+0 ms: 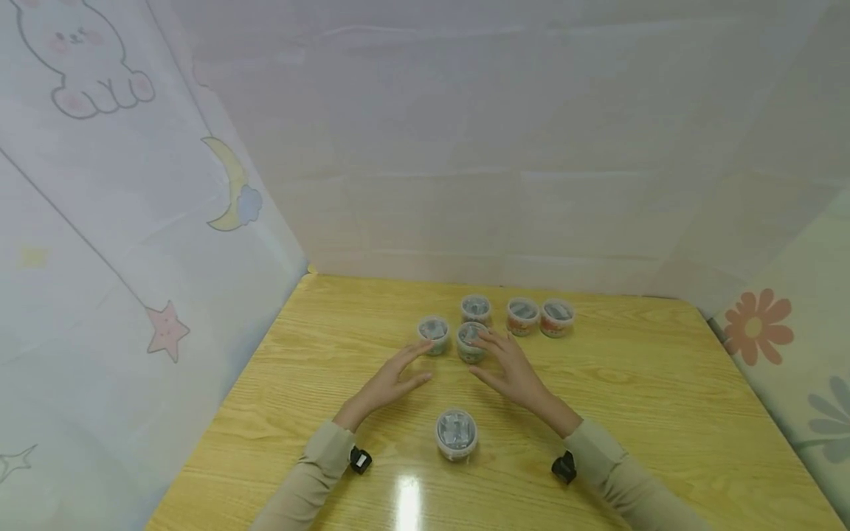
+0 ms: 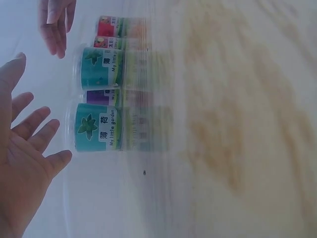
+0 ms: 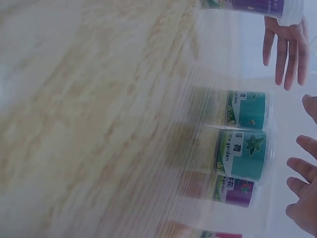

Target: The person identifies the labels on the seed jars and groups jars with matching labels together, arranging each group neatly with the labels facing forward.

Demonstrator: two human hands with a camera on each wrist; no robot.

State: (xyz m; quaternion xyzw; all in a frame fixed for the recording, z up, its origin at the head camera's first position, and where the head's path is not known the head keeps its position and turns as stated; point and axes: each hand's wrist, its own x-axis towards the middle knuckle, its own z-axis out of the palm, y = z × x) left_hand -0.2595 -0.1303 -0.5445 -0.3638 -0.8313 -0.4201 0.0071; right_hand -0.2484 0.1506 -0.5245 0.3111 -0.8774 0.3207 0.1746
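Note:
My left hand [image 1: 388, 383] hovers with its fingers spread, near a teal-labelled lidded tub [image 1: 434, 338]. My right hand [image 1: 519, 375] is held over the table, its fingertips overlapping a second teal tub [image 1: 470, 352] in the head view. Neither hand grips anything. In the left wrist view the teal labels show a leaf picture and the words "My little garden"; a purple-labelled tub [image 2: 101, 96] stands between and behind them. Another tub [image 1: 456, 435] sits alone between my forearms, and its label shows purple in the right wrist view.
Two red-labelled tubs [image 1: 522, 317] [image 1: 556, 318] stand side by side at the back right. The wooden table [image 1: 637, 398] meets a pale sheet [image 1: 478, 221] behind, and patterned sheets hang at the left and right.

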